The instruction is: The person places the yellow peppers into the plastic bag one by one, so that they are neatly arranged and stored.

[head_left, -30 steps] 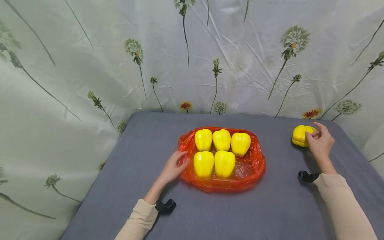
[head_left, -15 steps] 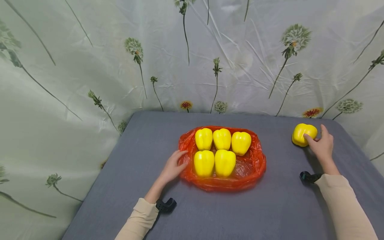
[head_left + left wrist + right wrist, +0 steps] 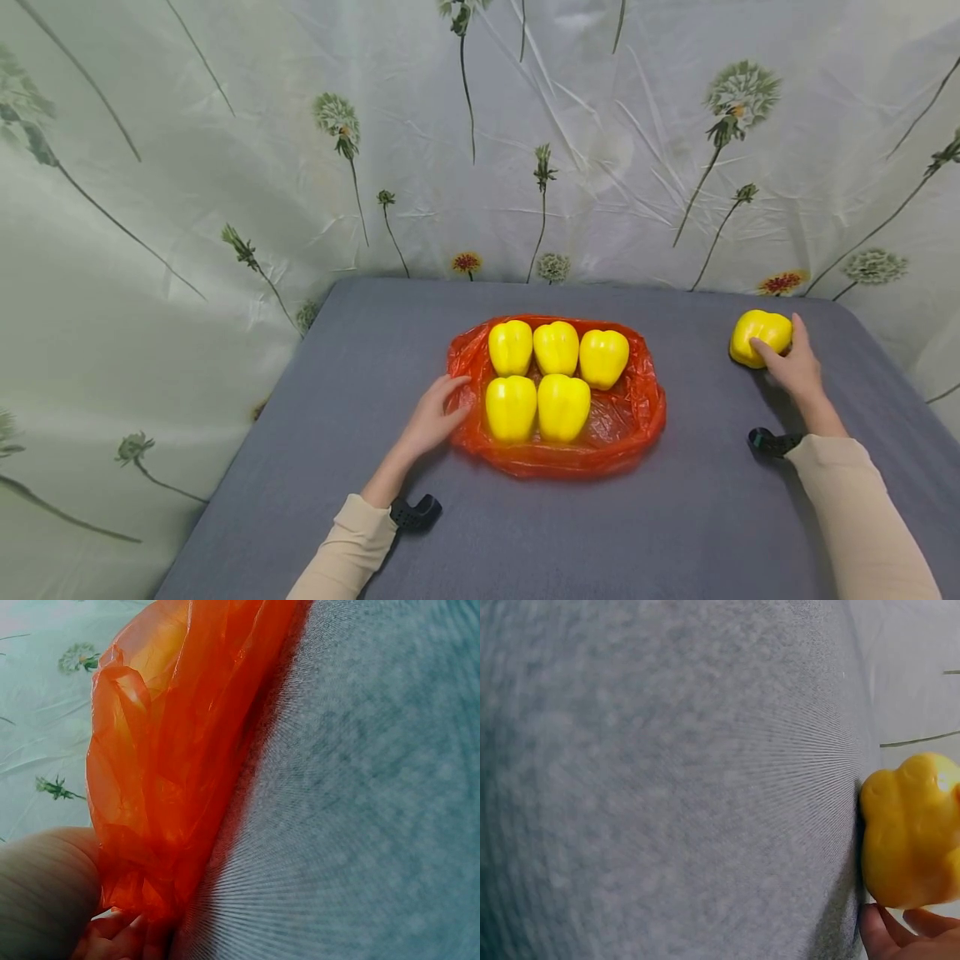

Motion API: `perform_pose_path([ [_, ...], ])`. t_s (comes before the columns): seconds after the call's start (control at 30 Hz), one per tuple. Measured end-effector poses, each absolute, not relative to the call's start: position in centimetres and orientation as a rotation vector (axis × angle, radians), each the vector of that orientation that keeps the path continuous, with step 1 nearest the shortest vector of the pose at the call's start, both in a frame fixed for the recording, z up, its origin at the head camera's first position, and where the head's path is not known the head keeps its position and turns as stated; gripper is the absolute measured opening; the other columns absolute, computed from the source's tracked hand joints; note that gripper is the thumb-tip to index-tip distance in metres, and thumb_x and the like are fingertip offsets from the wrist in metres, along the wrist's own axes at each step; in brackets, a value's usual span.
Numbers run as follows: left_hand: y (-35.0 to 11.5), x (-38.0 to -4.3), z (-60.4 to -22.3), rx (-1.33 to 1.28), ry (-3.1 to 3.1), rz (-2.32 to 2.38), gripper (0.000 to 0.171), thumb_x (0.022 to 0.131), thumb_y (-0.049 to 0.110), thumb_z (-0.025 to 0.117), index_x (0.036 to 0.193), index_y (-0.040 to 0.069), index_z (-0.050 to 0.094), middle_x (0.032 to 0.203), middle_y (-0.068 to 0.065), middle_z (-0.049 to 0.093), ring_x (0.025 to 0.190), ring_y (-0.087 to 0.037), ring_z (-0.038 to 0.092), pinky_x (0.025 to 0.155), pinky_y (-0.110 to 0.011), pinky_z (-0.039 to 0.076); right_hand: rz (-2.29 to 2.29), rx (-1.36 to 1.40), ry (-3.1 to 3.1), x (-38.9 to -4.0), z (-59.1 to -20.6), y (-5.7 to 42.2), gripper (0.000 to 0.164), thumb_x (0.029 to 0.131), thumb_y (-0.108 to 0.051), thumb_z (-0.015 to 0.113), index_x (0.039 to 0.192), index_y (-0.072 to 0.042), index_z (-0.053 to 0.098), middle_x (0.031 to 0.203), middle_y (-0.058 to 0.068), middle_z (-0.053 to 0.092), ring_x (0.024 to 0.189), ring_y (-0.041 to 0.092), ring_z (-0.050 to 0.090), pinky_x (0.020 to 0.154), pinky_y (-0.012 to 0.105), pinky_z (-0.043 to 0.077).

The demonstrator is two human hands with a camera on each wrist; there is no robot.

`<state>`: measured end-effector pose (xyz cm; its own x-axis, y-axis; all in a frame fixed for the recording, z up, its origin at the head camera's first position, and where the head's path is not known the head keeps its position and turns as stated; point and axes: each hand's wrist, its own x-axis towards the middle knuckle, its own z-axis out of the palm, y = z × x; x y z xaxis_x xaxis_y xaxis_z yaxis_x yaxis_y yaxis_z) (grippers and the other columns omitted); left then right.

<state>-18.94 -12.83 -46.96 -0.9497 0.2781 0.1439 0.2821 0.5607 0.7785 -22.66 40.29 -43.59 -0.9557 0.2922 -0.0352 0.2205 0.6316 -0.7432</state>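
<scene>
A red plastic bag (image 3: 592, 463) lies spread out with its top wide and holds several yellow bell peppers (image 3: 511, 408) in two rows. My left hand (image 3: 427, 422) pinches the bag's left edge; thumb and fingers meet on the gathered film (image 3: 146, 847) in the left wrist view. Far to the right on the table sits a single yellow bell pepper (image 3: 761, 327). Around its right side lies my right hand (image 3: 799, 372), thumb on the near face, fingers at the other side. In the right wrist view fingertips touch the pepper (image 3: 909, 840) at its side.
The grey cloth-covered table (image 3: 697, 500) reaches back to a pale curtain (image 3: 630, 150) printed with dandelions. Inside the bag, its front right part (image 3: 611, 419) shows bare film. A stretch of table separates the bag from the lone pepper.
My right thumb has moved left across the lone pepper, and the fingers have spread from the thumb. That pepper has tilted slightly. My left hand and the bag stay put.
</scene>
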Motion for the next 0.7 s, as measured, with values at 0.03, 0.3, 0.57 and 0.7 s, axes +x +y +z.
perform_pose_path([
  [0.03, -12.8, -18.9, -47.0, -0.498, -2.769, -1.387, 0.045, 0.087, 0.013, 0.060, 0.131, 0.006, 0.052, 0.137, -0.020, 0.047, 0.127, -0.037, 0.045, 0.107, -0.054, 0.037, 1.235, -0.415, -2.760, -22.7, -43.6, 40.3, 0.083, 0.095, -0.043, 0.038, 0.148, -0.005, -0.014, 0.152, 0.033, -0.004, 0.136, 0.057, 0.011, 0.109, 0.068, 0.015],
  [0.3, -12.8, -18.9, -47.1, -0.494, -2.766, -1.387, 0.045, 0.087, 0.013, 0.060, 0.130, 0.006, 0.052, 0.138, -0.020, 0.047, 0.129, -0.037, 0.044, 0.107, -0.054, 0.036, 1.167, -0.290, -2.724, -22.6, -43.8, 40.0, 0.078, 0.095, -0.037, 0.046, 0.151, -0.008, 0.000, 0.153, 0.032, 0.007, 0.133, 0.058, 0.017, 0.103, 0.070, 0.020],
  [0.57, -12.8, -19.1, -47.3, -0.488, -2.772, -1.375, 0.044, 0.088, 0.014, 0.060, 0.131, 0.006, 0.052, 0.139, -0.021, 0.046, 0.131, -0.038, 0.042, 0.109, -0.055, 0.034, 1.079, -0.259, -2.715, -22.1, -43.9, 39.2, 0.075, 0.094, -0.034, 0.050, 0.151, -0.008, 0.009, 0.151, 0.032, 0.017, 0.126, 0.059, 0.028, 0.098, 0.070, 0.026],
  [0.7, -12.9, -19.0, -47.3, -0.514, -2.738, -1.386, 0.044, 0.088, 0.017, 0.058, 0.130, 0.005, 0.052, 0.139, -0.024, 0.045, 0.131, -0.042, 0.040, 0.108, -0.060, 0.032, 1.053, -0.224, -2.714, -21.9, -43.8, 38.7, 0.075, 0.093, -0.033, 0.051, 0.151, -0.007, 0.010, 0.151, 0.032, 0.019, 0.123, 0.059, 0.031, 0.096, 0.070, 0.027],
])
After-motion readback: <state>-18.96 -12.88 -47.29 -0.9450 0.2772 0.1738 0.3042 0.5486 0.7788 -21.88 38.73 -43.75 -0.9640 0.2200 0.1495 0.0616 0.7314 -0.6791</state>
